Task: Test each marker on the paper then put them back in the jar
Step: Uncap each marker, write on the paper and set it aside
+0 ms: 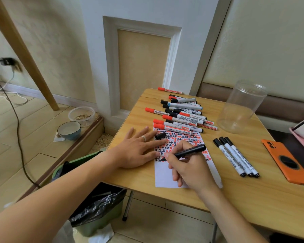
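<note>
On the table (165,190), the jar (242,107) at two o'clock holds nothing; marker pile (181,114) at twelve. Right hand (191,165) grips a marker (189,152); left hand (139,148) lies flat on the paper (165,176).

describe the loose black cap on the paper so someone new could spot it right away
Start at the light wooden folding table and find the white paper sheet covered in red and black marks. Near its top left corner, just beyond the left hand's fingertips, lies the short black marker cap. Unlike the capped markers piled behind it, it is a stubby piece with no barrel.
</note>
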